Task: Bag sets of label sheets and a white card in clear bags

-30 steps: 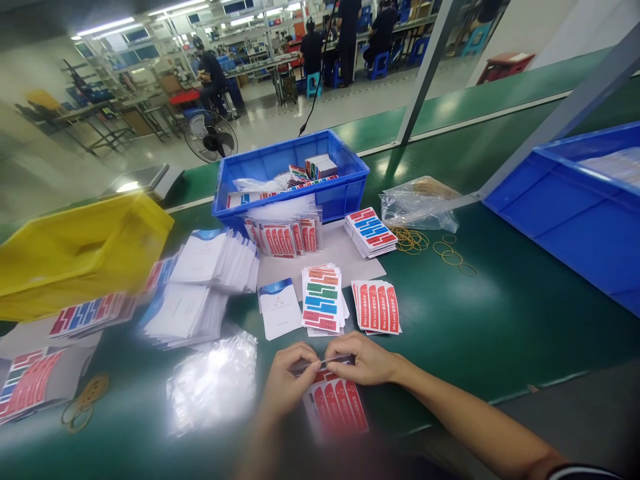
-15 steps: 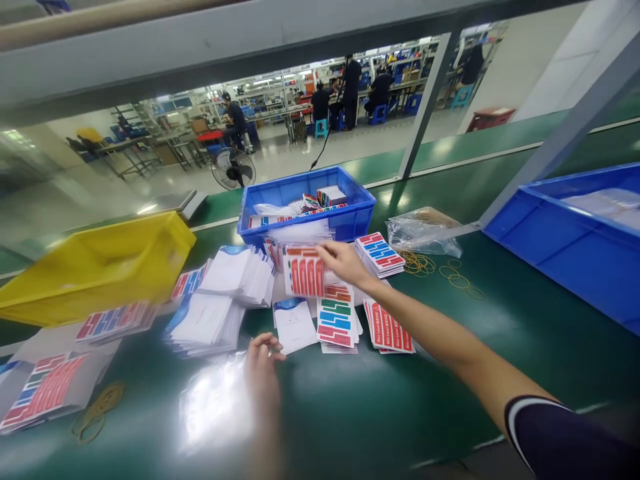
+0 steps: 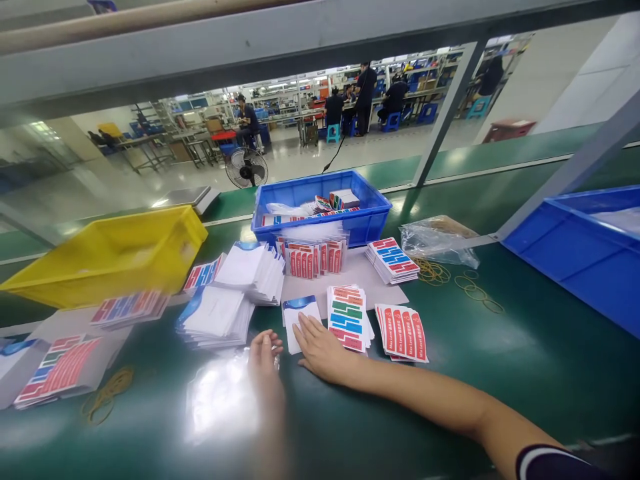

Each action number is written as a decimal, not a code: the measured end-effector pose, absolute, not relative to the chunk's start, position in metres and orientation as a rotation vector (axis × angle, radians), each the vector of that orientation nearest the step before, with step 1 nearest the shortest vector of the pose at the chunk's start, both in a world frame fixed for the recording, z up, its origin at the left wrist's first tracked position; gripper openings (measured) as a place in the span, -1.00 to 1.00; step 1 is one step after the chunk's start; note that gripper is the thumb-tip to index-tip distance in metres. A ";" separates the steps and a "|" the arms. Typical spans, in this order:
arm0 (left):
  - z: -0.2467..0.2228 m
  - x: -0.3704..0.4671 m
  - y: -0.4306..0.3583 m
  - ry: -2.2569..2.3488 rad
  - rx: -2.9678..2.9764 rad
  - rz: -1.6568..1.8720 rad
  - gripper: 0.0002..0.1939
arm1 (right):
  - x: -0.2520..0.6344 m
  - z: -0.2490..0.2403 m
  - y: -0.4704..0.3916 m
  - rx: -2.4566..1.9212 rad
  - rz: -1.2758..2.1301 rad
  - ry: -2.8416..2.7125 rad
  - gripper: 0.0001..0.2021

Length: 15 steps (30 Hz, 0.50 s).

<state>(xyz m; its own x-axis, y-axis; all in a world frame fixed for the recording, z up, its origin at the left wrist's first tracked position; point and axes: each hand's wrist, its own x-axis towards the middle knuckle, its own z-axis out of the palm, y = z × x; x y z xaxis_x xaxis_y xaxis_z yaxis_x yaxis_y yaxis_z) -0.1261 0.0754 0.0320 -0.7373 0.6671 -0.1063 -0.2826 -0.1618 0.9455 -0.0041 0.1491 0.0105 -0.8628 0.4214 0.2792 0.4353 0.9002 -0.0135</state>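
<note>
While flat on the white card (image 3: 300, 319), right hand (image 3: 320, 352) spread wide, pinning it; left hand (image 3: 265, 357) loose on clear bags (image 3: 220, 400), holding nothing.

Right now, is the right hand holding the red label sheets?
No, the right hand lies flat on a white card with a blue top.

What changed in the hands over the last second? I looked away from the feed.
The right hand let go of the bagged red sticker sheet, carried it up to the row by the blue bin, then came back down flat onto the white card. The left hand moved onto the clear bags. The sticker stacks and yellow bin stayed put.
</note>
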 end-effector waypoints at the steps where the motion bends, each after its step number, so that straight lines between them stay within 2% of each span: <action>1: 0.031 -0.127 0.076 1.481 0.439 1.953 -0.62 | -0.006 0.004 0.146 -0.654 -0.096 -2.793 -0.39; 4: 0.030 -0.128 0.077 1.469 0.414 1.955 -0.66 | -0.007 -0.002 0.142 -0.591 -0.157 -2.798 -0.65; 7: 0.027 -0.129 0.079 1.443 0.376 1.960 -0.73 | -0.003 0.008 0.144 -0.521 -0.171 -2.762 -0.77; 11: 0.027 -0.128 0.083 1.353 0.259 1.920 -0.80 | 0.006 0.031 0.149 -0.557 -0.135 -2.631 -0.74; 15: 0.035 -0.125 0.082 1.083 0.190 1.727 -0.63 | 0.015 0.056 0.137 -0.490 -0.072 -2.516 -0.70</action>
<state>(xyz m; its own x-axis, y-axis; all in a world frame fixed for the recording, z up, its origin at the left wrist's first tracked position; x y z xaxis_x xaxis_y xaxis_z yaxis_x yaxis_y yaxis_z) -0.1247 0.0819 0.0352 -0.4465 0.8210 -0.3559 -0.6778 -0.0507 0.7335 0.0149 0.1366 0.0559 -0.7711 0.3292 0.5450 0.3599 0.9315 -0.0534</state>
